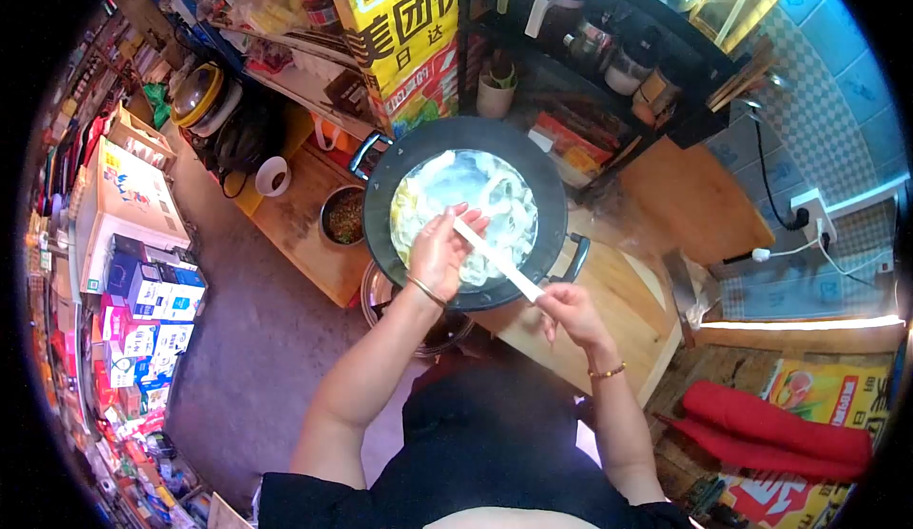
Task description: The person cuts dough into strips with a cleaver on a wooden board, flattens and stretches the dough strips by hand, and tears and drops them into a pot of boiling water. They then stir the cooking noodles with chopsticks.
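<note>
A large dark pot [382, 196] with two handles holds pale liquid and wide whitish noodle-like pieces [509, 196]. Above it, a long flat white strip [496, 261] stretches between my hands. My right hand [571, 315] pinches its lower right end near the pot's rim. My left hand [445, 251] is over the left part of the pot, palm up, with the strip's upper end at its fingers. A bracelet is on each wrist.
Left of the pot stand a bowl of chopped food [342, 215] and a small white cup [273, 177]. A wooden board [609, 315] lies at the lower right. Behind are a yellow printed panel [409, 34] and a dark shelf with jars. Boxes [143, 301] line the left.
</note>
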The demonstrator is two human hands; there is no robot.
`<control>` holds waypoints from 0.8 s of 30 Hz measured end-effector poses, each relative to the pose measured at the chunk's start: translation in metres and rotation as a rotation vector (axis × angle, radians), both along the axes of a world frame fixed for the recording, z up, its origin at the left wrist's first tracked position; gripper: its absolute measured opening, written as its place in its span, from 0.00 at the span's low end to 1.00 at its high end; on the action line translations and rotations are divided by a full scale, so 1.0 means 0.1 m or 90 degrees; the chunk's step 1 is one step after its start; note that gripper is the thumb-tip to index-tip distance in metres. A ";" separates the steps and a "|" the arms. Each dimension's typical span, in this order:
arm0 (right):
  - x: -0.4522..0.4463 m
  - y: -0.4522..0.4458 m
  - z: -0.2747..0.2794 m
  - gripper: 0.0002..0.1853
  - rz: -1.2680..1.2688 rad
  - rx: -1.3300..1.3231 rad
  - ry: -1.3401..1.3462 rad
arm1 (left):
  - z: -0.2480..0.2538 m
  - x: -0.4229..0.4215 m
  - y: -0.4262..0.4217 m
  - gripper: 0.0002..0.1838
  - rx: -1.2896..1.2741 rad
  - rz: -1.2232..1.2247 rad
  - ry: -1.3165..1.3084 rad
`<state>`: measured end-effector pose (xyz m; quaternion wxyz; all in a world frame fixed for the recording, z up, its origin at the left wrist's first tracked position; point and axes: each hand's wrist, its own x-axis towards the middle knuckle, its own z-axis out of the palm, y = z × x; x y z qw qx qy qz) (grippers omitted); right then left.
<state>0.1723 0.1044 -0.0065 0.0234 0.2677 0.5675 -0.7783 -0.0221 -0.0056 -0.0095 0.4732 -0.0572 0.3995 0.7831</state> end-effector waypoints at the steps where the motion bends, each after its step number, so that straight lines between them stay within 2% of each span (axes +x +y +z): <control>1: -0.03 -0.01 -0.02 0.09 0.000 0.000 0.000 | -0.01 0.07 0.01 0.20 0.003 -0.016 -0.002; 2: -0.07 -0.04 -0.06 0.09 -0.028 -0.015 0.028 | -0.16 0.13 -0.02 0.25 0.057 -0.184 -0.122; 3: -0.10 -0.05 -0.07 0.10 -0.055 -0.029 0.055 | -0.20 0.29 -0.02 0.22 0.100 -0.244 -0.236; 5: -0.15 -0.06 -0.05 0.10 -0.018 -0.012 0.073 | -0.24 0.50 0.00 0.22 0.061 -0.255 -0.164; 6: -0.15 -0.09 -0.05 0.10 -0.011 0.007 0.058 | -0.22 0.53 0.01 0.18 0.110 -0.183 -0.157; 7: -0.14 -0.10 -0.04 0.10 -0.002 0.026 0.043 | -0.20 0.51 0.00 0.18 0.108 -0.184 -0.160; 10: -0.06 -0.05 -0.11 0.10 -0.002 0.048 -0.007 | -0.02 0.33 0.00 0.13 0.020 -0.075 -0.074; 17: 0.06 -0.01 -0.06 0.09 -0.043 0.008 0.009 | 0.08 0.05 -0.04 0.14 0.007 0.002 0.005; 19: 0.06 -0.01 -0.05 0.10 -0.039 -0.017 0.065 | 0.10 0.04 -0.02 0.17 0.009 0.026 0.070; 20: 0.04 -0.02 -0.06 0.10 -0.039 -0.017 0.065 | 0.07 0.12 -0.02 0.19 0.034 -0.021 0.025; 21: -0.01 -0.05 -0.06 0.10 -0.048 -0.043 0.082 | -0.03 0.21 -0.02 0.21 0.060 -0.131 -0.105; 23: -0.10 -0.10 -0.04 0.10 -0.054 -0.068 0.099 | -0.21 0.41 -0.06 0.18 0.110 -0.285 -0.250; 24: -0.14 -0.13 0.00 0.10 -0.037 -0.063 0.098 | -0.20 0.45 -0.04 0.18 0.110 -0.285 -0.250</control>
